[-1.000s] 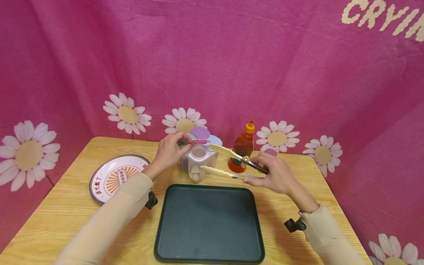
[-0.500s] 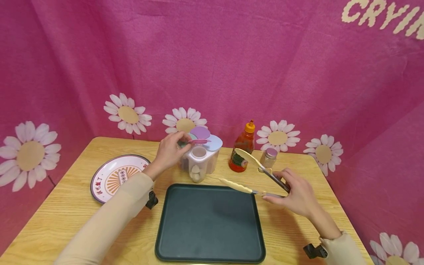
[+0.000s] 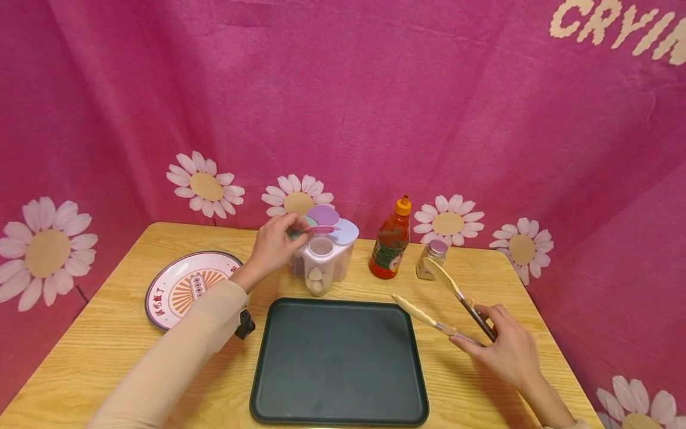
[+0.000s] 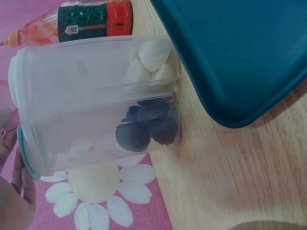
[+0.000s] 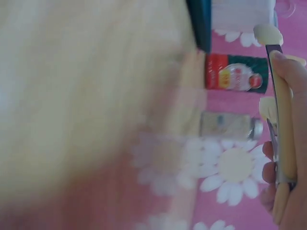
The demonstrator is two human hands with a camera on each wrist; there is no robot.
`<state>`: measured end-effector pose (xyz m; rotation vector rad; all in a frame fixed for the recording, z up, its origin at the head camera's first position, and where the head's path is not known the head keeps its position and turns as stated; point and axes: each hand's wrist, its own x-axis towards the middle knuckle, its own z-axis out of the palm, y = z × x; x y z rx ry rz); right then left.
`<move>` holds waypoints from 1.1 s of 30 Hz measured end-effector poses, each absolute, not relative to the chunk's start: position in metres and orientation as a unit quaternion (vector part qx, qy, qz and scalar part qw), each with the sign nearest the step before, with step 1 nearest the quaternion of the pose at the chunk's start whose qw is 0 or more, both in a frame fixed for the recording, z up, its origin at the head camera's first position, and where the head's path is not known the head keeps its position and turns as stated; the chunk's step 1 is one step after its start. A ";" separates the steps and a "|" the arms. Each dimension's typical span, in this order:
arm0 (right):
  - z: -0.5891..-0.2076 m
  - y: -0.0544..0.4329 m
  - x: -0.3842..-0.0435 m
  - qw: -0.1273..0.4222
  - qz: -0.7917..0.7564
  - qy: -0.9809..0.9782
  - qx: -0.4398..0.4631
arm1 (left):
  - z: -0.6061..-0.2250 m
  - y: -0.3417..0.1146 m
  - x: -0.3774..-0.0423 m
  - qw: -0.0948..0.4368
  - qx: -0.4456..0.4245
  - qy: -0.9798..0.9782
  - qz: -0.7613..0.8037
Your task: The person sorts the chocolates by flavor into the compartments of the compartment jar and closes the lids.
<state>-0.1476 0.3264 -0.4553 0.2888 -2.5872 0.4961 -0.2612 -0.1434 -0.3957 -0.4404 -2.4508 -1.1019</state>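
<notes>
My left hand (image 3: 274,243) is at the open pink lid (image 3: 321,229) of a clear divided container (image 3: 340,262), fingers holding the lid raised above a round opening. White pieces (image 4: 154,55) lie at the bottom of one compartment in the left wrist view. Dark rounded pieces (image 4: 148,124) fill the base of the neighbouring one. My right hand (image 3: 508,351) grips a pair of tongs (image 3: 417,312) with pale tips, its arms spread apart and nothing between them. The tongs reach over the right edge of a dark green tray (image 3: 340,363).
Behind the tray stand a red sauce bottle (image 3: 391,244) with an orange cap and a small jar (image 3: 430,262) with a purple lid. A patterned plate (image 3: 155,286) lies at the left, partly behind my left arm. Pink flowered cloth (image 3: 343,107) surrounds the table.
My right hand has drawn the tongs away from the container, rightward and toward me, uncovering the bottle and the jar. The left hand stays at the raised pink lid.
</notes>
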 end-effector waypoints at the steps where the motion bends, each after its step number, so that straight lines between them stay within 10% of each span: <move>1: -0.458 0.329 -0.146 0.244 0.179 -0.948 0.097 | -0.396 -0.143 -0.261 0.209 -0.158 -0.881 -0.395; 11: -0.481 0.352 -0.135 0.246 0.152 -0.957 0.037 | -0.397 -0.142 -0.261 0.207 -0.160 -0.882 -0.393; 33: -0.482 0.361 -0.131 0.059 0.089 -0.994 0.032 | -0.395 -0.142 -0.260 0.204 -0.155 -0.883 -0.393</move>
